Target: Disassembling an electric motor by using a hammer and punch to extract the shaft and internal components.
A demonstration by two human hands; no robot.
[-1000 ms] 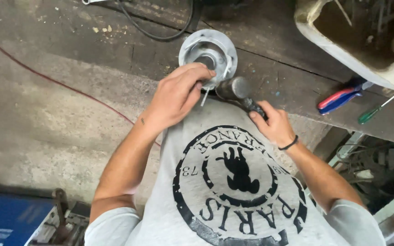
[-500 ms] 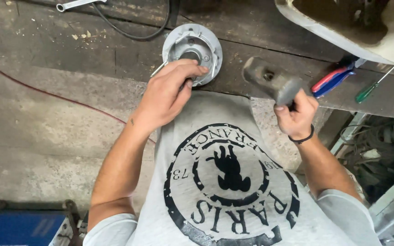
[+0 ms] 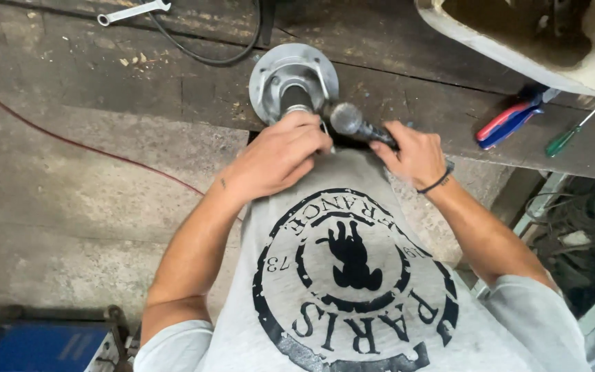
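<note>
A round grey metal flange with a dark shaft in its middle (image 3: 270,76) stands at the front edge of a dark wooden workbench (image 3: 408,89). My left hand (image 3: 277,155) is closed beside the shaft and pinches a thin metal pin (image 3: 326,134). My right hand (image 3: 414,153) grips the dark handle of a hammer. The rounded hammer head (image 3: 346,117) lies right next to my left hand's fingers, at the pin. My grey printed shirt fills the lower part of the view.
Red-and-blue pliers (image 3: 507,120) and a green-handled screwdriver (image 3: 566,138) lie on the bench to the right. A white tub (image 3: 531,48) sits at the back right, a wrench (image 3: 132,12) and a black cable (image 3: 208,55) at the back left. A red wire (image 3: 91,148) crosses the concrete floor.
The hammer, raised out to the right half a second ago, has swung down and left to the pin at my left hand. My left hand stayed at the shaft.
</note>
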